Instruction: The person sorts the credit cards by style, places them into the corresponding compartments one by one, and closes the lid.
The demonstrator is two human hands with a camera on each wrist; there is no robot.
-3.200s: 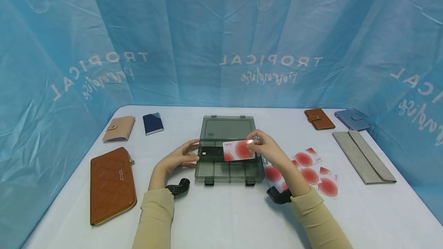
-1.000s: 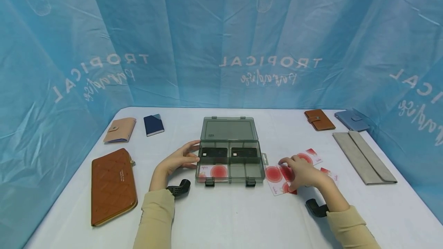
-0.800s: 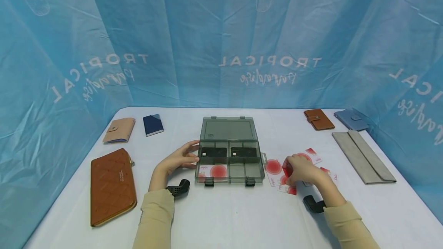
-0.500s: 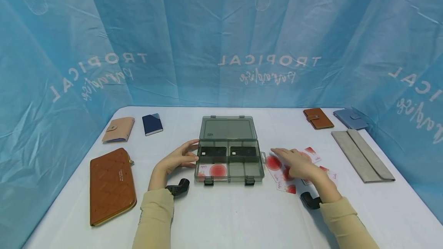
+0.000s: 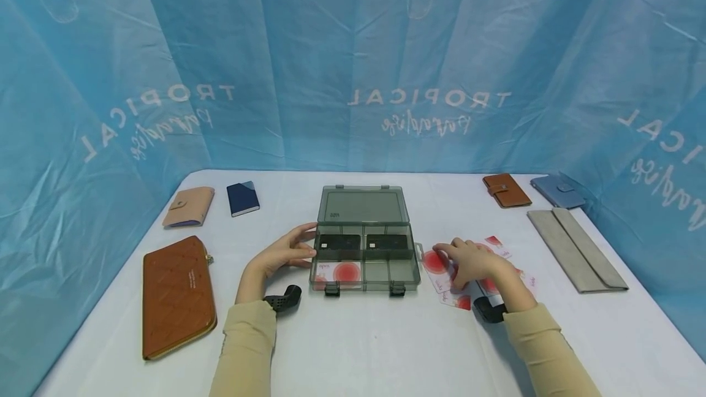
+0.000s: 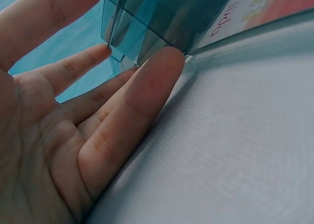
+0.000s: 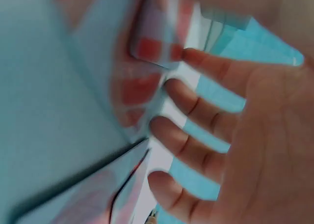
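A smoky-green transparent compartment box lies mid-table with its lid folded back. Two black cards and one red-and-white card lie in its compartments. My left hand rests against the box's left side. Its fingers look mostly straight in the left wrist view, touching the wall. To the right of the box, my right hand hovers low over scattered red-and-white cards. One fingertip meets a card's edge in the right wrist view; the remaining fingers are spread and slightly bent.
On the left lie a brown zip wallet, a beige wallet and a navy card holder. On the right are a brown wallet, a blue wallet and a grey folding case. A blue curtain surrounds the table.
A red-and-white card has gone from my right hand into the box's front left compartment. The right hand moved right to the loose cards and shifted among them. My left hand stayed put.
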